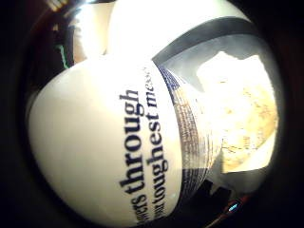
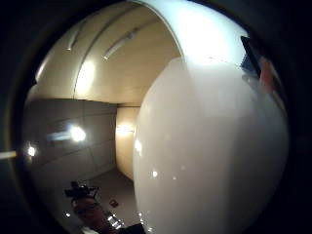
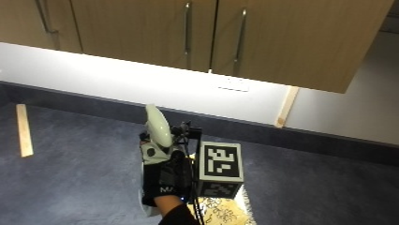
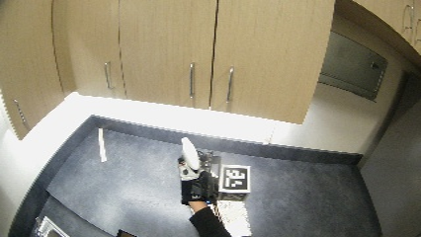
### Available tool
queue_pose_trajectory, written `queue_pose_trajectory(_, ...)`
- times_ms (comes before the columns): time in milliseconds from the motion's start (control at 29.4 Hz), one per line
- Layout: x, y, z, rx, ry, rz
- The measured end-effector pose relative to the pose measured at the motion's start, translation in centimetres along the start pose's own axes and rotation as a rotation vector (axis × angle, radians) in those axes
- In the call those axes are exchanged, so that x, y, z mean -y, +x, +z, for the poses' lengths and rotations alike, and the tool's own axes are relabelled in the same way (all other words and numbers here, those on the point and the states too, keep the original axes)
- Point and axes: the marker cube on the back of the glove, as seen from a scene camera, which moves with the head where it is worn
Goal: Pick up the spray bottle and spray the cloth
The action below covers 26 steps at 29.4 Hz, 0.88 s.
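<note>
My gloved right hand grips a white spray bottle round its neck and holds it upright above the dark countertop. The bottle's narrow top points up and toward the back wall. A yellow patterned cloth lies on the counter just beside and below the hand, partly cut off by the picture's edge. In the little finger side palm view the bottle's body with dark printed words fills the picture, with the cloth beyond it. Most of the thumb side palm view is the bottle's white surface.
A thin wooden strip lies flat on the counter at the far left. Another strip leans against the white back wall. Wooden cabinets with metal handles hang above the counter.
</note>
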Motion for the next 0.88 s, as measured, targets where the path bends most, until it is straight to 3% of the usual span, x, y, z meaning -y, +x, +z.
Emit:
queue_pose_trajectory(238, 0.1, 2.9, 0.6, 0.007, -0.024, -0.009)
queue_pose_trajectory(578, -2.5, 12.9, -0.8, -0.05, -0.012, 0.023)
queue_pose_trajectory(885, -3.3, 14.3, -0.8, -0.102, -0.012, 0.028)
